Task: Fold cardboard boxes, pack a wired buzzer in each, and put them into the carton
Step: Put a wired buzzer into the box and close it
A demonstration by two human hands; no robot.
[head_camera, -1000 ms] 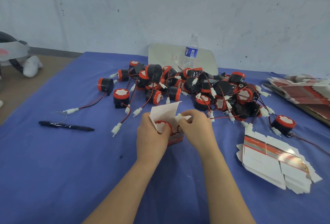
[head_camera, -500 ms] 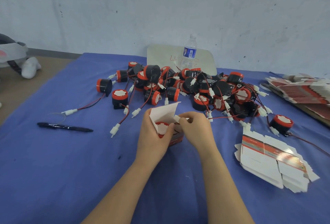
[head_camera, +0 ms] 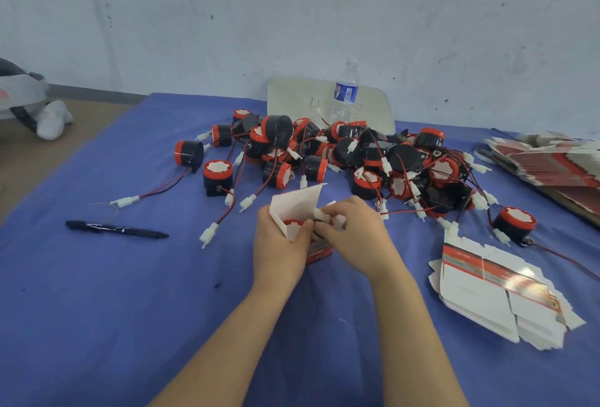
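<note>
Though open, box (head_camera: 297, 203) in left hand (head_camera: 279, 246).

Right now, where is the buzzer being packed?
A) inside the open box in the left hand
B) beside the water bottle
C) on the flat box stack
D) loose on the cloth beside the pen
A: the buzzer shows its red-rimmed top inside the box that the left hand grips, while the right hand pinches its white connector at the opening.
</note>
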